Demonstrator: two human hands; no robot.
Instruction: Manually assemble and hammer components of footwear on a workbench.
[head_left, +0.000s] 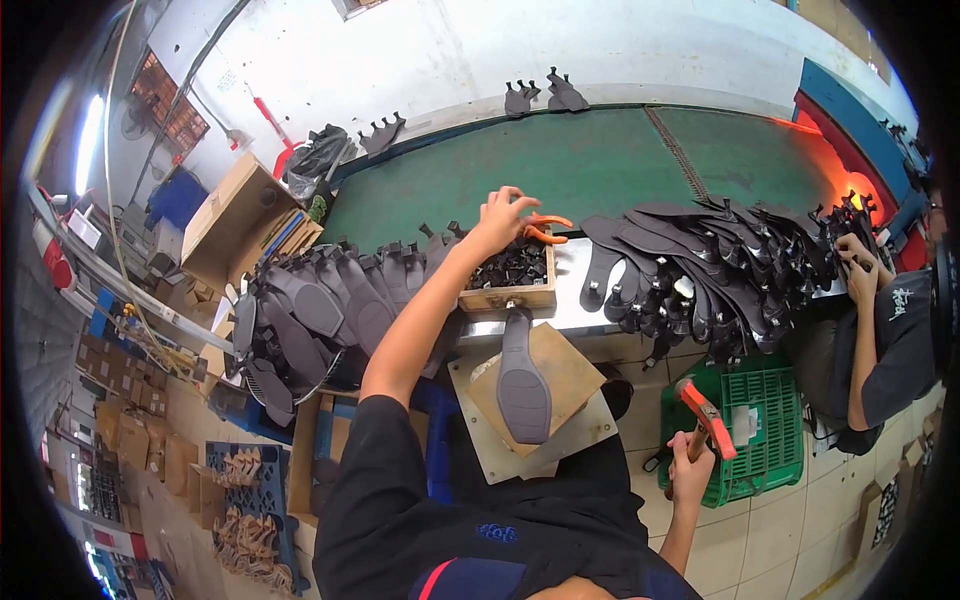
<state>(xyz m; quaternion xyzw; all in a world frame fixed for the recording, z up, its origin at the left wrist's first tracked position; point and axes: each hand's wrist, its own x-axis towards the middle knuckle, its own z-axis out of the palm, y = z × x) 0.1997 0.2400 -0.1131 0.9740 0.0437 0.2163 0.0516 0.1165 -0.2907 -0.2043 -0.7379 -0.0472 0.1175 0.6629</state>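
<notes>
My left hand is stretched forward above a wooden box of small black pieces. Its fingers are loosely bent and apart, beside orange-handled pliers lying at the box; nothing shows in them. My right hand, low on the right, is closed round the wooden handle of a hammer with a red-orange head. Between my arms, a dark grey shoe sole lies on a square wooden board, its narrow end toward the box. Under the board is a pale plate.
Heaped shoe soles lie left and right of the box. Behind runs a green conveyor belt, reaching a blue machine with an orange glow. A green crate stands at right, near a co-worker handling soles.
</notes>
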